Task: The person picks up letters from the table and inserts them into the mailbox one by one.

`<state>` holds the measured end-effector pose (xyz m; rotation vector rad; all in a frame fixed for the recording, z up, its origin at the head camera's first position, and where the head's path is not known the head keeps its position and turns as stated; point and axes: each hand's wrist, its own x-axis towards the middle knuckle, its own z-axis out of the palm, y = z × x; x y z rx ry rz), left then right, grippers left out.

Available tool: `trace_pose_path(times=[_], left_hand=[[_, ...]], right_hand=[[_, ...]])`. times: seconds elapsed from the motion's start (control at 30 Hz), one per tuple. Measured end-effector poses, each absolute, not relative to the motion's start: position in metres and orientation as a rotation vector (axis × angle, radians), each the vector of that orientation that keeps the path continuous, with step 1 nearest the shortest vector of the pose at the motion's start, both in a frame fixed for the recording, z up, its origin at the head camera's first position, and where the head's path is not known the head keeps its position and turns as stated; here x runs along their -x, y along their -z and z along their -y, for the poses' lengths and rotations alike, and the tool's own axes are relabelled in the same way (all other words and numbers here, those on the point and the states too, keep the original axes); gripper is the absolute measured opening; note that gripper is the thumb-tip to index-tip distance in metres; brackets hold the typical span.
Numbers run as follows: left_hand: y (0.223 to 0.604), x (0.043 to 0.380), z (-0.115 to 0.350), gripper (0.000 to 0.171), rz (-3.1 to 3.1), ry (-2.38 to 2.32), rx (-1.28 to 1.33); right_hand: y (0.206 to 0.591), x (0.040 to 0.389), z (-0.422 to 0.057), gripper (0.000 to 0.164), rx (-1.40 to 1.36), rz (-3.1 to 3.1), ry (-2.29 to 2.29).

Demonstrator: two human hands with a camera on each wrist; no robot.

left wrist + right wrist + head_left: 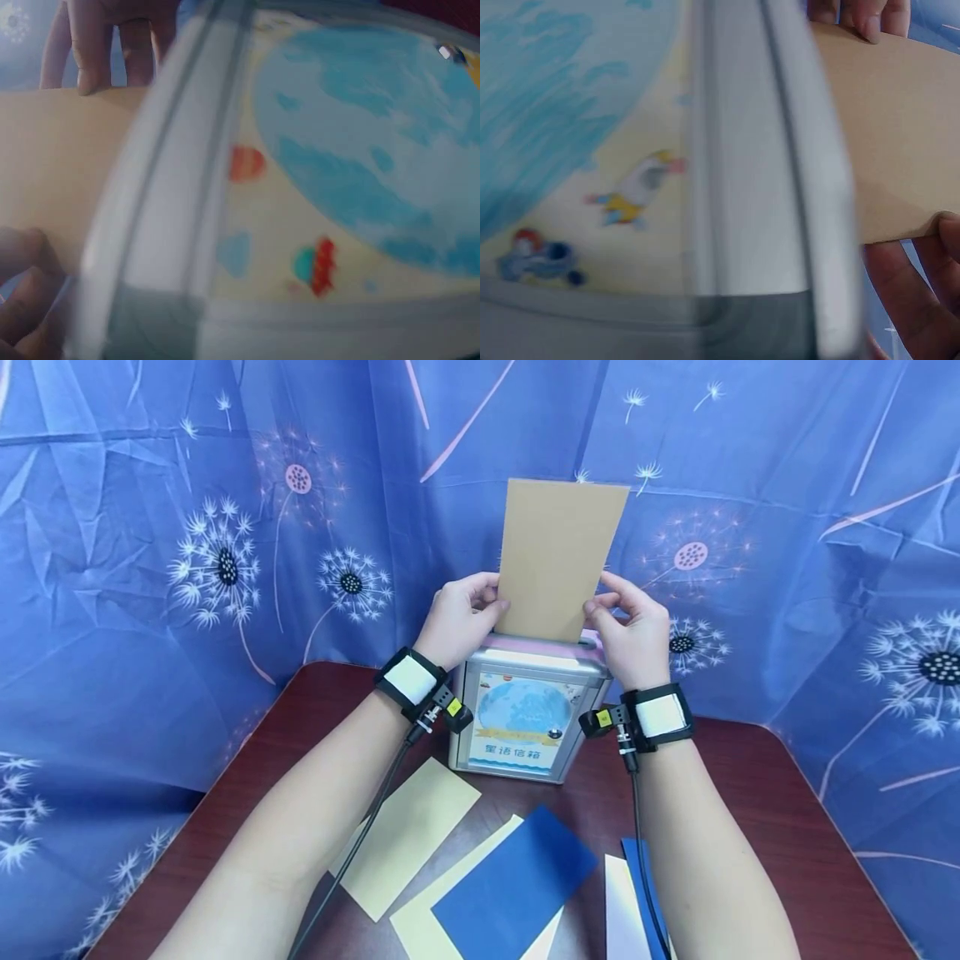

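A tan envelope (pixel 562 556) stands upright over the top of a silver-framed letter box (pixel 517 722), its lower edge at the slot in the pink lid (pixel 592 647). My left hand (pixel 461 618) pinches the envelope's left edge between thumb and fingers. On the opposite edge my right hand (pixel 630 627) pinches it the same way. In the left wrist view the envelope (pixel 60 165) runs behind the box's metal frame (pixel 172 180). The right wrist view shows the envelope (pixel 900 135) with fingers at both edges.
On the dark red table (pixel 262 760), in front of the box, lie a cream envelope (pixel 408 835), a blue envelope (pixel 517 885) over another cream one, and white and blue ones (pixel 626 910) beside my right forearm. A blue dandelion curtain (pixel 450 427) hangs behind. Cables run along both forearms.
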<state>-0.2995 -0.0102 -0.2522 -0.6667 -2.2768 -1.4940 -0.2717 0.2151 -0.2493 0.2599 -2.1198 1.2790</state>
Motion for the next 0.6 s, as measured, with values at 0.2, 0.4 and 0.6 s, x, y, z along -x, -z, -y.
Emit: trace_pose_path(times=[0.2, 0.4, 0.6], left_hand=[[0.258, 0.298, 0.012, 0.032, 2.370, 1.411, 0.676], [0.259, 0.298, 0.011, 0.015, 2.368, 1.317, 0.662], [0.262, 0.303, 0.014, 0.029, 2.464, 1.167, 0.731]], right_hand=[[0.263, 0.272, -0.215, 0.028, -0.224, 2.236, -1.176], [0.271, 0.268, -0.217, 0.019, -0.192, 2.326, -1.163], [0.278, 0.268, -0.217, 0.026, -0.192, 2.282, -1.152]])
